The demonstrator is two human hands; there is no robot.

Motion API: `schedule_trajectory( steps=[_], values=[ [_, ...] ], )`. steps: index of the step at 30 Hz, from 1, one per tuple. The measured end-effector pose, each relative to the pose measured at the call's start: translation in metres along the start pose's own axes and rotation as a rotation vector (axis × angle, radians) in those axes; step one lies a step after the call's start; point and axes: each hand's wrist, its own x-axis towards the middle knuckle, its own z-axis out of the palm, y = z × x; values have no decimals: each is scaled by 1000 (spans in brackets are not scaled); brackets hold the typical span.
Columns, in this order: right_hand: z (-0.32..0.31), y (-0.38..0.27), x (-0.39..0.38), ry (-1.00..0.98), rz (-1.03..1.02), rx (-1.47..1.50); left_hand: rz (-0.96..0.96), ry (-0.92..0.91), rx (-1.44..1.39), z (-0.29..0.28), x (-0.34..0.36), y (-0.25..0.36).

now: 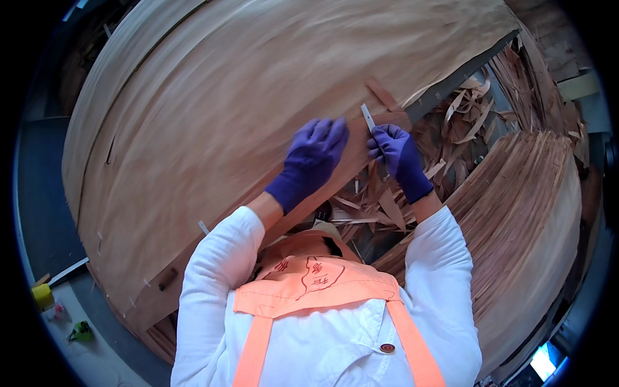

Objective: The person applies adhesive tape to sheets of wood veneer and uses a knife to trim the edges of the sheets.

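Right now both gloved hands work at the near edge of a broad sheet of pale brown wood veneer point(213, 122), which stretches across the left and upper middle of the view. The left hand point(314, 155), in a purple glove, lies palm down over the sheet, its fingers extended and slightly blurred at the tips, with nothing visible in its grasp. Just to its right, the right hand point(396, 155), gloved alike, pinches a slim pale strip point(367, 117) between thumb and fingers; the strip points up and away over the veneer, and its exact kind is hard to tell. Close beyond its tip lies a short reddish-brown sliver point(383, 95), tilted across the sheet. Under and beside the hands runs a darker brown band point(361, 151) along the near edge. To the right, curled veneer scraps point(387, 209) lie in a loose heap, and past them a thick stack of layered veneer point(516, 213) shows its ragged edges. Between the white-sleeved forearms sits an orange apron point(258, 303) with dark markings. At the far lower left, a small green object point(81, 331) rests near a yellow one point(42, 296).
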Motion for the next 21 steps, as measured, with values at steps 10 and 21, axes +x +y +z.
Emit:
schedule_trajectory(
  steps=[10, 21],
  values=[
    [-16, 15, -14, 28, -16, -244, 42, -43, 78, 41, 34, 11],
    [-79, -23, 9, -43, -330, -954, -21, 101, 125, 63, 32, 16]
  ],
)
